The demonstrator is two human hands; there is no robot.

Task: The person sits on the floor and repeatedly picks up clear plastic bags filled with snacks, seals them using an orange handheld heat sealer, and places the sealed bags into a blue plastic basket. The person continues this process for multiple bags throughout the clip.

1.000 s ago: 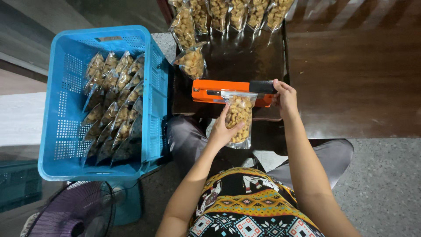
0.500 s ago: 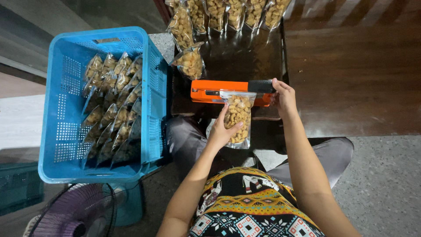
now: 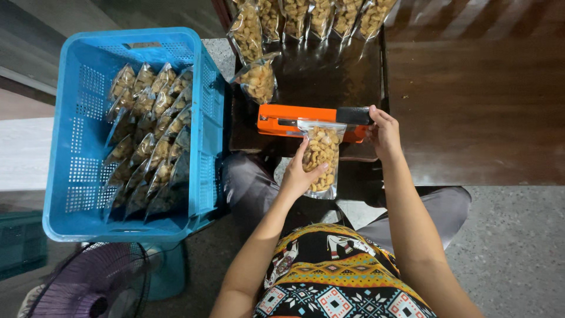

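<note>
Head view, you said. What are the hands doing?

— Left hand [image 3: 299, 176] is wrapped around a clear pouch of golden snack pieces [image 3: 321, 159], fingers closed on its left side, thumb across the front. The pouch's top edge is tucked under the arm of an orange heat sealer [image 3: 306, 122].

— And the right?

— Right hand [image 3: 384, 134] rests on the black end of the sealer's arm, fingers curled over it and pressing down on it.

— Where does the sealer sit?

— Along the near edge of a dark wooden bench [image 3: 471, 106], at its left end. The pouch hangs off that edge, over the person's lap.

— Anything else on the bench?

— Further filled pouches [image 3: 318, 15] stand in a row along the far edge, and two more, one [image 3: 247, 29] behind the other [image 3: 257, 79], lean near the left edge, just behind the sealer.

— Off the bench?

— A blue plastic crate [image 3: 70, 147] stands just beside the bench's left edge, with rows of packed pouches [image 3: 150, 129] lying in its right half. Below the crate, a purple fan grille [image 3: 88, 282] shows at the bottom left.
</note>
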